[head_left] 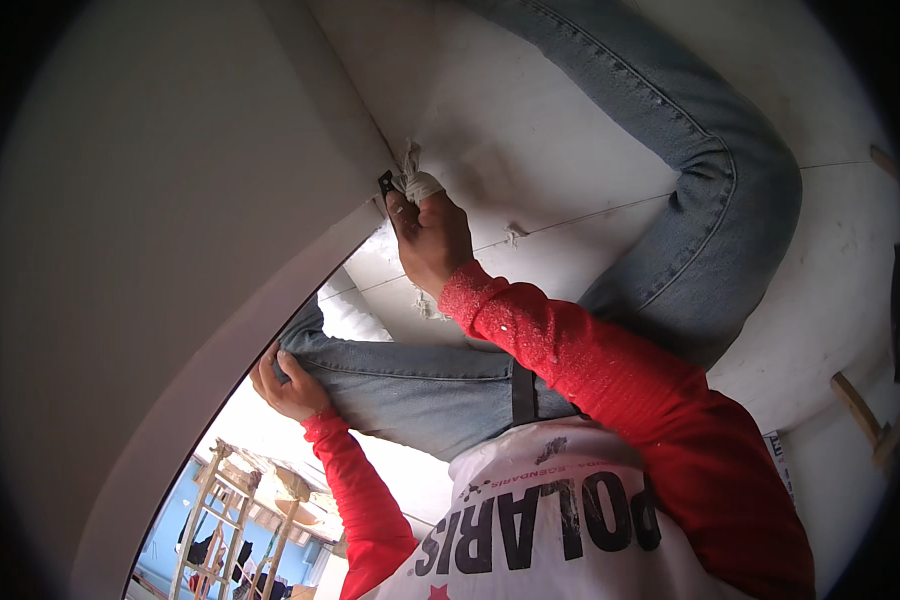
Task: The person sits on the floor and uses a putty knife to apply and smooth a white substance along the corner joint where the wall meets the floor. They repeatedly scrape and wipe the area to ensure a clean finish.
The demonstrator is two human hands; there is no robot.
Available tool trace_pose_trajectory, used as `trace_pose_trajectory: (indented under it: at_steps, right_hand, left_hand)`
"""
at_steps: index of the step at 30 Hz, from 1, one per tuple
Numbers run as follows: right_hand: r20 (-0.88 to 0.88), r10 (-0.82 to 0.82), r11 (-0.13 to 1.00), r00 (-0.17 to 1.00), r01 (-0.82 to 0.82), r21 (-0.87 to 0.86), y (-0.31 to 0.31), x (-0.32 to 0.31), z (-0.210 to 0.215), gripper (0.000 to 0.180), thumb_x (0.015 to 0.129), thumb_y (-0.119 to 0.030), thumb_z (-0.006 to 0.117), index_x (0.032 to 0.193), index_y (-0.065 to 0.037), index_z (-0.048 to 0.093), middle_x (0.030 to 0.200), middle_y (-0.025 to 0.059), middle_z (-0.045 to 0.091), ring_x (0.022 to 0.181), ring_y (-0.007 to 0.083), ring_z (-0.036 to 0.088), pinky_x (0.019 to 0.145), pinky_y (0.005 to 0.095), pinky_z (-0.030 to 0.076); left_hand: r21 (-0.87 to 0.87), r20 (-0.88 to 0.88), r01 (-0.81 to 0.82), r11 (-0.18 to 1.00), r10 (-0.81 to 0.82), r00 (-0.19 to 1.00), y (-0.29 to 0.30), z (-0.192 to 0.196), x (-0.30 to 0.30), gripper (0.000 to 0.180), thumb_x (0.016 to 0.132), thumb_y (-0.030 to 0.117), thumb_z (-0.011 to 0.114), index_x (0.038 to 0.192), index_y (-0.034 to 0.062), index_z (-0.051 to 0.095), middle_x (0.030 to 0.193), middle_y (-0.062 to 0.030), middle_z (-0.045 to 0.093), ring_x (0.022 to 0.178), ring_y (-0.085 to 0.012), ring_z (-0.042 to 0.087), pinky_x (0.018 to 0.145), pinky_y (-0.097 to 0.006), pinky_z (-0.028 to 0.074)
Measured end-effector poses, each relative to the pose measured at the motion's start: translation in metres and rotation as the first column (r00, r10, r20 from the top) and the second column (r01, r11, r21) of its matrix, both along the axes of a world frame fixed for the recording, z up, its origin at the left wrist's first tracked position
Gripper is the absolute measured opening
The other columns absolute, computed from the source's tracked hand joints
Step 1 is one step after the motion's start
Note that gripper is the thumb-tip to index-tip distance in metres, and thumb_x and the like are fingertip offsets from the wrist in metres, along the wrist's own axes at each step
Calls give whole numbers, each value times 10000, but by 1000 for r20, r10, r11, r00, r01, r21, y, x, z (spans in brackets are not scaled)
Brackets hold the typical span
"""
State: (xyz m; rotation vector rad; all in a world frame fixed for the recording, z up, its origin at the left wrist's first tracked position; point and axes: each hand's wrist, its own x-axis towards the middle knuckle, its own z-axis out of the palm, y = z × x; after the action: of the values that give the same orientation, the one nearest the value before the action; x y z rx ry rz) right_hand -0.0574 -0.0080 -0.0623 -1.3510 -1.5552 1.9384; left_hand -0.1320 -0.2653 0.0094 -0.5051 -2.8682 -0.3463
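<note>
My right hand [435,240] is closed round a small tool [386,183] with a dark metal end and whitish cloth or string wrapped about it. The tool's dark end meets the edge of a large pale panel [170,200] that fills the left side. Much of the tool is hidden in my fist. Lower left, my left hand [292,388] lies beside my bent knee, thumb apart from the fingers, its fingertips at the panel's lower rim [195,395]. I see nothing held in it. White dust speckles my red right sleeve [530,310].
A pale surface with thin seams [590,210] spreads around my jeans-clad legs [710,230]. Frayed whitish scraps [513,233] lie on it. Wooden pieces [858,410] are at the right. Beyond the panel's edge, lower left, stands a wooden stepladder [210,520] by a blue wall.
</note>
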Motion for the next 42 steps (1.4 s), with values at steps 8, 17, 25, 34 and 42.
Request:
trace_pose_trajectory:
  at_steps: [8, 17, 25, 34, 42]
  right_hand:
    - [-41, 14, 998, 999, -11, 58, 0, 1, 2, 272, 988, -226, 596, 861, 6, 528, 677, 174, 596, 600, 339, 580, 592, 407, 450]
    - [83, 52, 996, 995, -59, 73, 4, 1, -29, 235, 994, -234, 582, 924, -10, 571, 742, 190, 634, 669, 362, 627, 642, 439, 484]
    - [28, 52, 998, 998, -53, 32, 6, -4, -14, 220, 995, -203, 575, 1070, 4, 585, 843, 216, 679, 756, 379, 671, 687, 432, 506]
    - [-162, -2, 997, 987, -11, -83, -15, -24, 0, 300, 1008, -271, 581, 1123, 6, 587, 910, 192, 682, 838, 304, 678, 741, 383, 508]
    - [-50, 123, 988, 991, -127, -88, 17, -18, -29, 399, 1000, -385, 560, 1113, -4, 596, 834, 184, 629, 766, 310, 616, 744, 427, 472]
  left_hand:
    - [-53, 30, -32, 998, 34, 999, 0, 6, 3, 246, 904, 161, 571, 1038, 24, 727, 1154, -121, 657, 1110, -293, 600, 997, -425, 448]
    - [-7, 0, -2, 1000, 2, 1000, 6, 2, 4, 223, 900, 145, 579, 1016, 40, 737, 1080, -109, 660, 1056, -289, 601, 968, -428, 446]
    - [-6, -5, -4, 1000, 4, 1000, 3, 2, 0, 216, 906, 148, 581, 1017, 42, 733, 1100, -108, 658, 1081, -286, 594, 979, -432, 440]
    - [84, 37, 40, 996, -44, 998, -5, 12, -13, 473, 953, 411, 550, 1098, -14, 699, 1098, -174, 686, 1009, -312, 635, 894, -454, 492]
    - [203, 62, 296, 933, -314, 947, 61, 43, 6, 657, 996, 557, 488, 1146, -52, 680, 1104, -198, 709, 1007, -317, 677, 883, -434, 535]
